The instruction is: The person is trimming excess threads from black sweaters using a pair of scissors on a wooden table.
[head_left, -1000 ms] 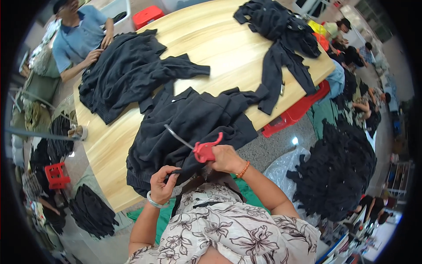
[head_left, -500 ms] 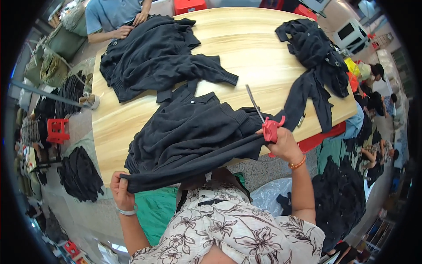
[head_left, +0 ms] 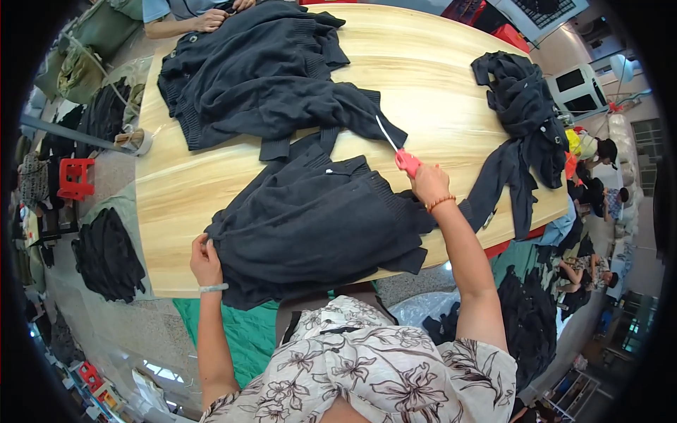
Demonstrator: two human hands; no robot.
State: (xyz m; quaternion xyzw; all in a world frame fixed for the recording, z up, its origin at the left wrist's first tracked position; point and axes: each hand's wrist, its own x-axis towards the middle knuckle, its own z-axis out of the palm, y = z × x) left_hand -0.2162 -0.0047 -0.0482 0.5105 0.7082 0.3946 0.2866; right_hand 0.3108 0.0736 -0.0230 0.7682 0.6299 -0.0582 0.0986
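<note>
Left hand [head_left: 205,259] at about 8 o'clock, fingers pinched shut on the lower left edge of the dark knit garment [head_left: 317,218]. That garment lies spread across the near part of the wooden bench [head_left: 437,77], its bottom hem hanging over the near edge.

Right hand [head_left: 429,185] at about 3 o'clock of the garment, wrapped tight around the red handles of a pair of scissors [head_left: 397,151]. Blades are together, pointing toward 11 o'clock, over the bench just beside the garment's right edge. Orange bracelet [head_left: 441,203] on that wrist.

Second dark garment [head_left: 261,70] spread at 12 o'clock, touching the first at its collar end. Another person's hand [head_left: 210,21] rests on its far edge. Third dark garment [head_left: 522,134] bunched at 2 o'clock, draped over the bench's right rim. Red stool [head_left: 74,178] on the floor at 9 o'clock.
</note>
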